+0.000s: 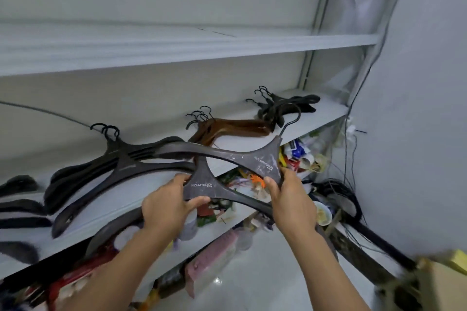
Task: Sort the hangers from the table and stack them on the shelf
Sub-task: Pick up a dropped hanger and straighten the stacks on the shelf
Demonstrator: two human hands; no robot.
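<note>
A dark hanger (202, 188) is held in front of the shelf (326, 113) by the left hand (168, 207). Its broad printed centre is pinched, with the thumb laid across the front face and the fingers (180, 179) curled round the upper edge at the back. A second dark hanger (264, 163) is gripped by the right hand (293, 203) at its lower centre edge. Here the thumb is pressed on the front and the fingers (288, 173) are wrapped behind. Its hook is pointed toward one o'clock, and one arm is stretched out toward nine o'clock, crossing above the neck of the first hanger. Both hangers are held clear of the shelf board and overlap at the middle of the view. On the board itself, a pile of black hangers (118, 159) is seen at ten o'clock from the hands and a pile of brown hangers (235, 126) at twelve o'clock. A further pile of black hangers (285, 106) is seen at one o'clock, near the shelf's far end. More dark shapes are laid at the nine o'clock edge, too blurred to be told apart. Mixed clutter (298, 156) is packed on the lower level behind the held hangers. A white tiled floor (265, 272) is seen at six o'clock.
</note>
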